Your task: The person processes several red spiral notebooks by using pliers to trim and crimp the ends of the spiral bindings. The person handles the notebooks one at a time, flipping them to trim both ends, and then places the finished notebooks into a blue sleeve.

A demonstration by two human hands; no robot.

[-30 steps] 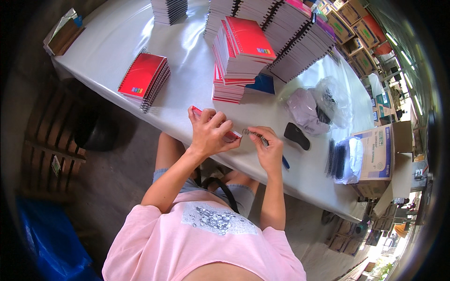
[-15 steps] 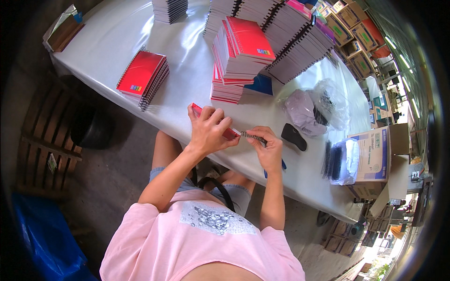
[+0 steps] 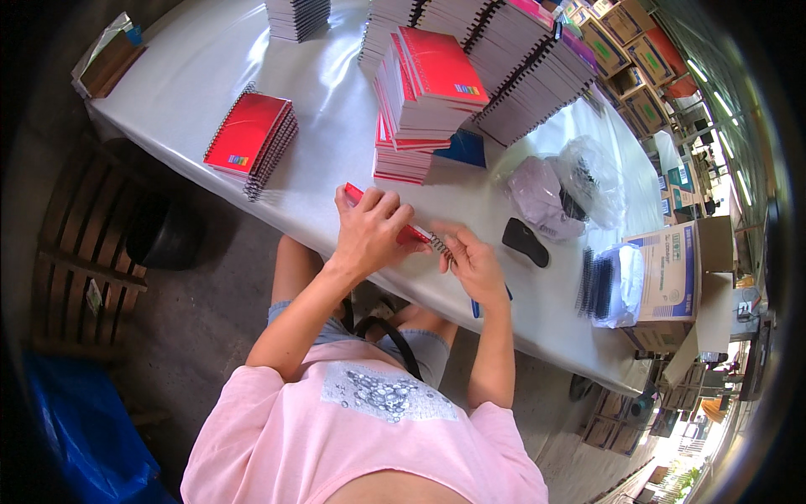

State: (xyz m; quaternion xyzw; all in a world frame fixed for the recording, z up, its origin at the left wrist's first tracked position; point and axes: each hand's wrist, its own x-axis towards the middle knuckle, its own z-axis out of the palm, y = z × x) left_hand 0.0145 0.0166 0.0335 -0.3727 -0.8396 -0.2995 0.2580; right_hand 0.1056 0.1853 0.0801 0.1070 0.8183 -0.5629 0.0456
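My left hand (image 3: 371, 228) grips a small red notebook (image 3: 353, 193) on edge above the table's front edge, fingers over its far side. At the notebook's right end, a dark spiral binding coil (image 3: 441, 244) meets the corner of the pages. My right hand (image 3: 475, 267) pinches this coil, its fingertips slightly blurred. Beside my right wrist lies a blue-handled tool (image 3: 477, 308), mostly hidden by the arm. Beyond my hands stands a stack of red notebooks (image 3: 441, 63) without coils in view. Several coil-bound red notebooks (image 3: 249, 132) are piled to the left.
Tall stacks of spiral-bound books (image 3: 537, 80) stand at the back of the white-covered table (image 3: 323, 134). On the right are a clear plastic bag (image 3: 592, 181), a black pouch-like object (image 3: 526, 243), a bunch of dark coils (image 3: 598, 286) and a cardboard box (image 3: 667, 277).
My right hand has turned and its fingers have shifted along the coil, showing more of its loops. My left hand still holds the notebook in nearly the same place.
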